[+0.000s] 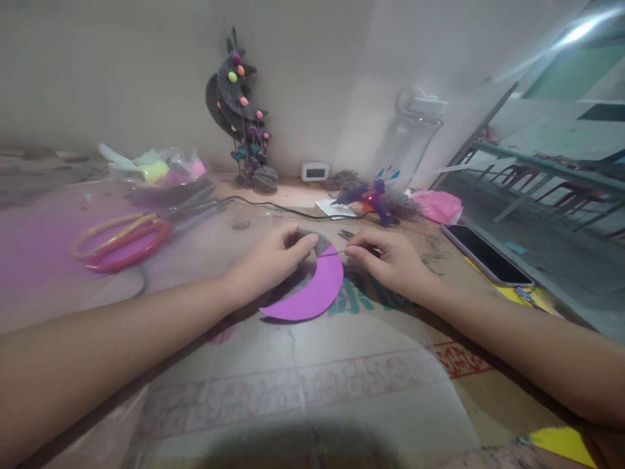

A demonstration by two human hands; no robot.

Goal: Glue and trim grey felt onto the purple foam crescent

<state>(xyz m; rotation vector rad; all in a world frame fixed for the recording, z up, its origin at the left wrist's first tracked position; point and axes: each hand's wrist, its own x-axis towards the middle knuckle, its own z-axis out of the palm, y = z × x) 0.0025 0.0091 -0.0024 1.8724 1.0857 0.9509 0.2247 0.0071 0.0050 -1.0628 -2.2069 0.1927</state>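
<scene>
A purple crescent moon cutout [312,290] is held just above the table, its far end wrapped in grey yarn [322,244]. Thumb and fingers of my left hand [276,260] pinch that wrapped end. To the right of the crescent, my right hand [385,257] pinches a taut strand of the grey yarn running off the cutout's edge. The dark tips of a small pointed tool [346,234] show behind my right fingers; the rest of it is hidden.
Large scissors [129,247] with red and yellow handles lie left. At the back stand a bag of pompoms [161,170], a decorated grey moon [234,91], a digital clock [315,172] and a corded glue gun [368,198]. A phone [488,255] lies right, by the table edge.
</scene>
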